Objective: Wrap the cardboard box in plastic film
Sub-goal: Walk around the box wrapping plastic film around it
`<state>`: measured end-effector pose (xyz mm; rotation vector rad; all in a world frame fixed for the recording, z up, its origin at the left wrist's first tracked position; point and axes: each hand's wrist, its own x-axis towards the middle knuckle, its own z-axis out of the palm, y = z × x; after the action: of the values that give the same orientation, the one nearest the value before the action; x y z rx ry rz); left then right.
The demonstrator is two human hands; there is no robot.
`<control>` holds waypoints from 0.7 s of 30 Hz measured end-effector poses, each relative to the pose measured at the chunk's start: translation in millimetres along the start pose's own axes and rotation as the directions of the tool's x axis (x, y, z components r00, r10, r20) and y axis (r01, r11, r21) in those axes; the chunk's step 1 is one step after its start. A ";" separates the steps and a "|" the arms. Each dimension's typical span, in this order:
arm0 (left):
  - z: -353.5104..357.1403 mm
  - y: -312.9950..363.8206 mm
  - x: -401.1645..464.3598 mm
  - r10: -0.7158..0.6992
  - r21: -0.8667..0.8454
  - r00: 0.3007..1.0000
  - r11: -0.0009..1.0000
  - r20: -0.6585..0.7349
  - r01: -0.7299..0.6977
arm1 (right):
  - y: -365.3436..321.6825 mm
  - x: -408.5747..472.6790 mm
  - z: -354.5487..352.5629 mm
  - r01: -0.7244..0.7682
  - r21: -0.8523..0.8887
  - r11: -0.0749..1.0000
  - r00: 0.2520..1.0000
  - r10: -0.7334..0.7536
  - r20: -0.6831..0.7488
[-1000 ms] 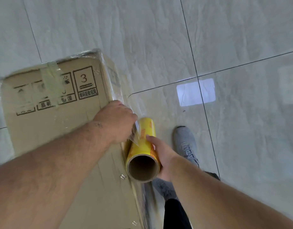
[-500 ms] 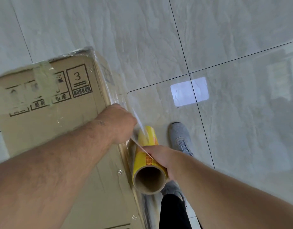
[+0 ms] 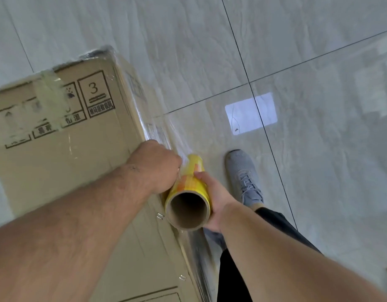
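Against the frame half a second back, I see the yellow film roll (image 3: 191, 190) sitting higher and closer to the left hand (image 3: 157, 168), its open cardboard core facing the camera. The right hand (image 3: 214, 201) grips the roll from its right side, thumb curled over the top. The left hand is a closed fist at the cardboard box (image 3: 64, 149) edge, apparently pinching the clear film (image 3: 177, 147); its fingertips are hidden, so I cannot tell for sure. The box stands on the tiled floor (image 3: 319, 149), left of the roll, cut off by the frame. Its printed symbols are blurred; I read only a "3". A grey shoe (image 3: 242, 171) stands nearby
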<state>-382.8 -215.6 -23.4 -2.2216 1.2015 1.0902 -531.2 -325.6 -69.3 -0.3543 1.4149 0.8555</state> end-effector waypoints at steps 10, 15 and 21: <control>-6.9 16.3 -10.7 0.052 0.053 0.997 0.997 0.049 -0.054 | 16.9 -18.5 -13.5 0.061 -0.606 0.793 0.972 -0.186 -0.146; 13.7 17.8 -14.9 0.062 0.164 0.995 0.984 0.079 -0.074 | 10.9 -1.4 -16.2 0.098 -0.684 0.723 0.965 -0.236 -0.111; 20.4 22.0 -17.2 0.111 0.065 0.994 0.992 0.019 -0.112 | 34.6 -8.2 -37.8 -0.015 -0.147 0.989 0.992 -0.004 -0.126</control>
<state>-415.8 -205.7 -22.1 -2.1148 1.3496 1.0916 -581.7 -330.9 -58.6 -0.5249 1.4729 0.9590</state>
